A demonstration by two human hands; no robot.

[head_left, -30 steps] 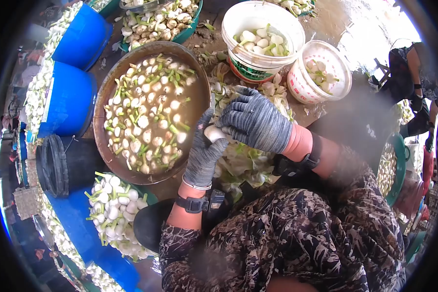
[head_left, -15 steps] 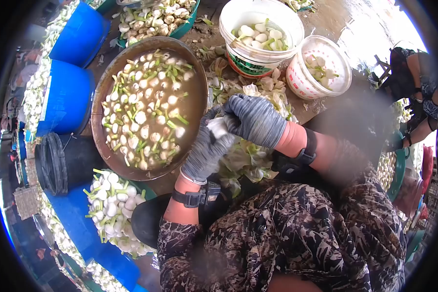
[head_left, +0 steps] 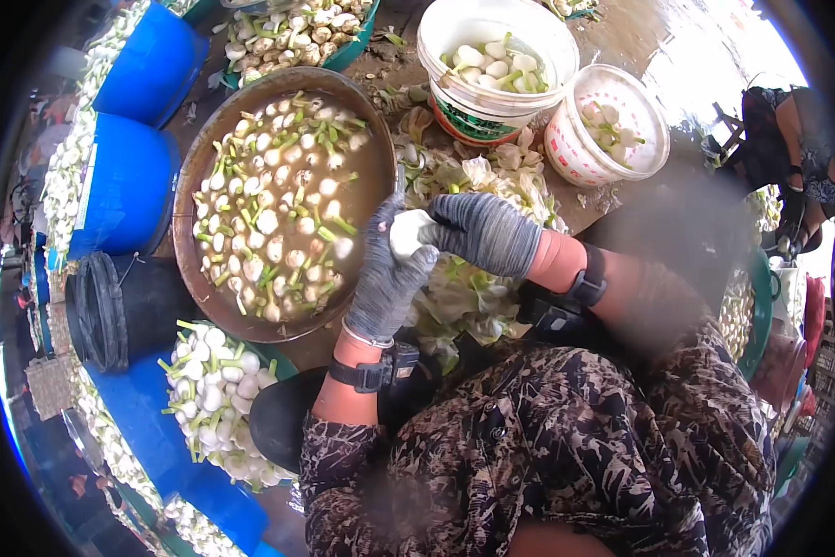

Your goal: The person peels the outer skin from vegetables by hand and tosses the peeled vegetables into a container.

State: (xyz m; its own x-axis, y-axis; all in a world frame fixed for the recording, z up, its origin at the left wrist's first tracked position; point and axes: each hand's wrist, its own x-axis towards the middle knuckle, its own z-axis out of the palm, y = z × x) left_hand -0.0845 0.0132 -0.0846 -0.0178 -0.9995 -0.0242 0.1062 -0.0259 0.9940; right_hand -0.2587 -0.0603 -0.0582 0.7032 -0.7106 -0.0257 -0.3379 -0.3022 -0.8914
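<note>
Grasped in the gloved left hand (head_left: 383,288), a white bulb (head_left: 408,234) meets the right hand (head_left: 494,234); its pinch is hidden.
Brown pan (head_left: 185,209) left of the grip, peelings (head_left: 469,302) beneath; steady cradling with light fingertip pressure should best spare the bulb's flesh.

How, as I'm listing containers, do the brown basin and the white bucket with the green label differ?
The basin is brown and wide; the bucket is white and narrower, with a green label. The basin holds many bulbs in murky brown water; the bucket holds far fewer. Both are round, open at the top and hold pale bulbs with green stems.
</note>
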